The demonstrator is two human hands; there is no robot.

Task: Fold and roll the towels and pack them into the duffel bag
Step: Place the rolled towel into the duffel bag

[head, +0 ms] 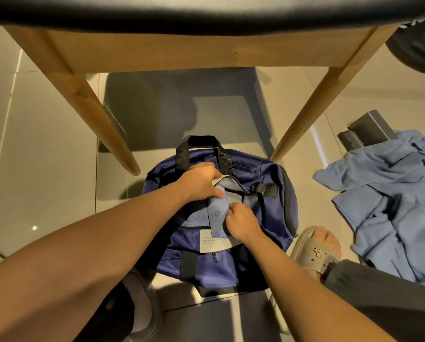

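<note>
1. The rolled light-blue soft towel [215, 214] is at the open mouth of the dark-blue cloth duffel bag [268, 193], which sits on the floor. The roll is half in and half out.
2. The left hand [201, 182] is curled round the top end of the roll, right by the bag's zip edge. The right hand [241, 224] pinches the roll's side, lower down.
3. A second blue towel with letters on it [194, 219] already lies inside the bag, next to the roll.
4. The towel looks light and floppy. It will not break, but I think it can come unrolled if you let go too soon.
5. It is best to hold it round the middle, with fingers over the loose edge, so the roll stays tight.
6. The bag is soft too, so its mouth may sag shut. One hand may need to hold the zip edge open.
7. A messy pile of light-blue towels [391, 206] waits on the floor to the right, well apart from the bag. Those are not folded yet.
</note>
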